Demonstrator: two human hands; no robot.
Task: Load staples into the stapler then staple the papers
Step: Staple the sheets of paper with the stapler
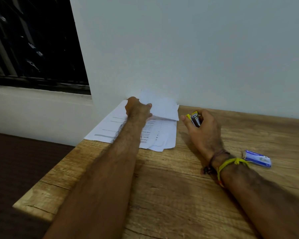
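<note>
L hand (138, 107) pinches papers (160, 109) at far edge, top sheets lifted, by the wall. R hand (203, 128) just right of papers, fingers curled round stapler (195, 119), nose twd papers, not touching. Staple box (257, 158) well right, on table (162, 195).

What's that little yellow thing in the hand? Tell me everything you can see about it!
It is a small stapler with a yellow body, likely plastic, and a shiny silver metal part along its top. The right hand grips it, fingers curled round it, so most of it is hidden; only the yellow end and the metal strip poke out. It is held just above the wooden table, close to the right edge of the papers without touching them. Whether it is open or closed cannot be told.
</note>
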